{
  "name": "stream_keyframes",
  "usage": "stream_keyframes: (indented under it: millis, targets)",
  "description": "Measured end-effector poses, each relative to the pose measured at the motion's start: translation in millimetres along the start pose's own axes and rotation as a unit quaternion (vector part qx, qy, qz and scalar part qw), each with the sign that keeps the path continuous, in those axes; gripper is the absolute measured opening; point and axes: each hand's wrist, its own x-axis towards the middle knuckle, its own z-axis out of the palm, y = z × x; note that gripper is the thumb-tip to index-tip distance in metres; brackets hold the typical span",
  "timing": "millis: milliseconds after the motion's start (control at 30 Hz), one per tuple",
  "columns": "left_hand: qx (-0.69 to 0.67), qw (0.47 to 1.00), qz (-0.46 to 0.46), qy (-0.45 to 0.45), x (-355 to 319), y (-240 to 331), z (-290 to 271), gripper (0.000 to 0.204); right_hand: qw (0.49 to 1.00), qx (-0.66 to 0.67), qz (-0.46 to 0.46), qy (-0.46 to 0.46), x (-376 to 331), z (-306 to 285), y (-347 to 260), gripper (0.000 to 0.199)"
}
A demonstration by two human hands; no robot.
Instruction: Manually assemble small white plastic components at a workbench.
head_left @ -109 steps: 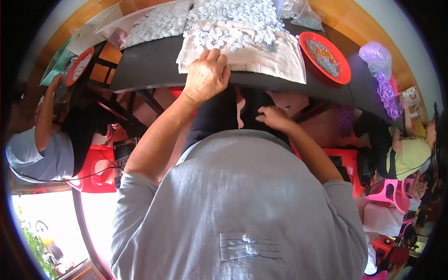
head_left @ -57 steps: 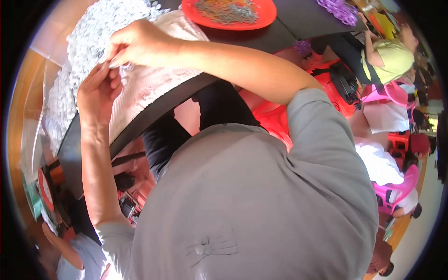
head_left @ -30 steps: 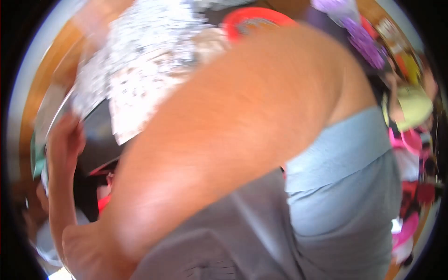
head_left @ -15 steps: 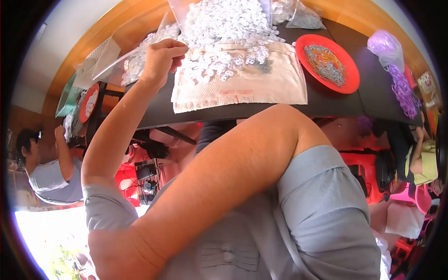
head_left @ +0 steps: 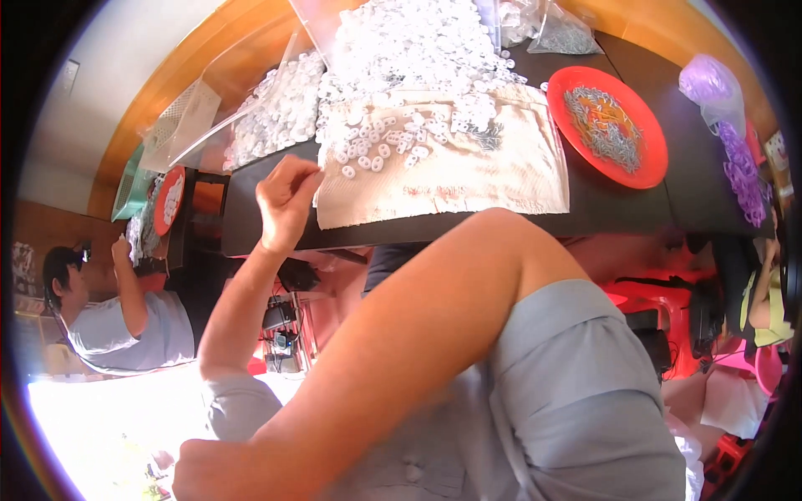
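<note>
My left hand (head_left: 288,196) is raised by the left edge of a cream cloth (head_left: 434,196), its thumb and fingertips pinched together. Whatever it may hold is too small to see. On the cloth lie scattered small white plastic pieces with holes (head_left: 376,150), beside a little cluster of thin grey metal pins (head_left: 484,138). My right forearm is bent across my body, and the right hand (head_left: 221,469) is curled like a fist at the lower left, below my left sleeve. Its fingertips are hidden, so I cannot see anything in it.
A large heap of white pieces (head_left: 409,42) spills from a clear bin behind the cloth. Right of it sits a red plate (head_left: 656,159) of grey pins. Purple ribbon-like strands (head_left: 743,179) hang further right. A co-worker (head_left: 134,321) sits at the left.
My left hand has drawn back from the white pieces to the cloth's left edge, lower in view. The right hand has moved slightly down and away from my left sleeve. The view has shifted.
</note>
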Motion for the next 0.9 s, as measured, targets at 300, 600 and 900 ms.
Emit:
stream_keyframes:
  millis: [300,600,900]
  targets:
    - [0.01,0.966,0.202,-0.158,63,11,65,0.005,0.94,-0.008,0.196,-0.278,-11,-80,-41,0.021]
    - [0.162,0.955,0.196,-0.153,33,9,83,0.012,0.871,-0.035,0.48,0.094,-47,-199,-37,0.007]
    - [0.134,0.97,0.118,-0.162,36,20,89,0.005,0.838,-0.205,0.432,0.263,-65,-282,-41,0.012]
